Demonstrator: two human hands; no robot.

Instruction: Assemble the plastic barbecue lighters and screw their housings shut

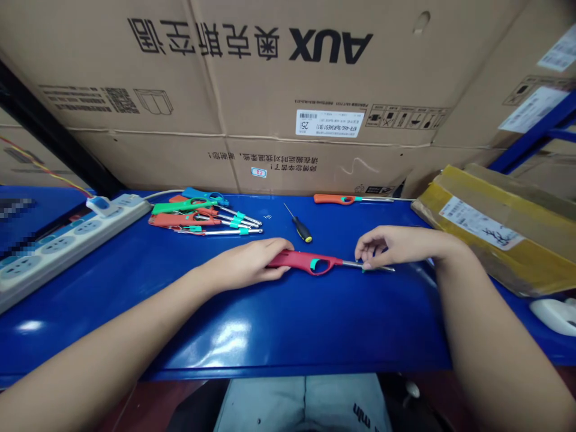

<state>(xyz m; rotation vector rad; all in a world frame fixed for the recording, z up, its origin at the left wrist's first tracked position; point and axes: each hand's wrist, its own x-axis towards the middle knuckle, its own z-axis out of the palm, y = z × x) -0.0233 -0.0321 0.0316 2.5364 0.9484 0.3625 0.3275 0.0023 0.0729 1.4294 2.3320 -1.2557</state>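
A red long-necked lighter (299,260) with a green trigger lies across the blue tabletop, its metal tube pointing right. My left hand (252,262) wraps around the rear end of its handle. At the tube, my right hand (391,247) has thumb and fingers closed near the green piece; the tip sticks out past the thumb. Beyond the red lighter rests a small screwdriver (300,228) with a black and yellow handle. An orange lighter (335,199) lies at the back, apart from a pile of several orange, green and blue lighters (184,220) on the left.
A long white power strip (67,240) with a plug runs along the left side. Large cardboard cartons (270,78) stand behind the blue table (288,336). At right are a taped cardboard box (490,240) and a white rounded object (555,315).
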